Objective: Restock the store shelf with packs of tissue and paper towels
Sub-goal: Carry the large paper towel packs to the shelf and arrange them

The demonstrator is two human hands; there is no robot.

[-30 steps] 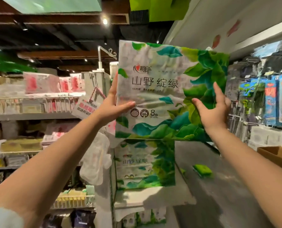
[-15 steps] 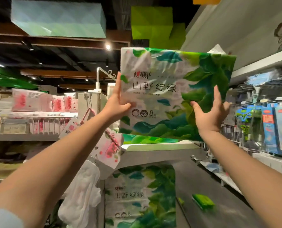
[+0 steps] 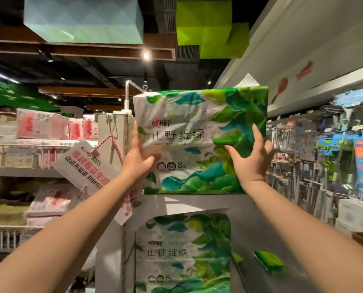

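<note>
— Where do we have the tissue pack point(image 3: 199, 140)?

— Up high, its bottom edge on the top shelf point(image 3: 193, 203) of the end rack, standing upright. Our left hand point(image 3: 139, 159) grips its left edge, fingers up the side and thumb across the front. Our right hand point(image 3: 250, 159) holds the right side, thumb and forefinger pressed on the front, other fingers loosely curled.

— What's around it?

— A second matching pack point(image 3: 182, 252) sits on the shelf below. Just left, a hanging sign point(image 3: 85, 168) dangles from a red-and-white cord point(image 3: 110, 142) on a white post point(image 3: 115, 134), touching our left forearm. Far left are pink packs point(image 3: 43, 126); right, an aisle of hanging goods point(image 3: 328, 157) and a green packet point(image 3: 269, 260) lying on a low ledge.
</note>
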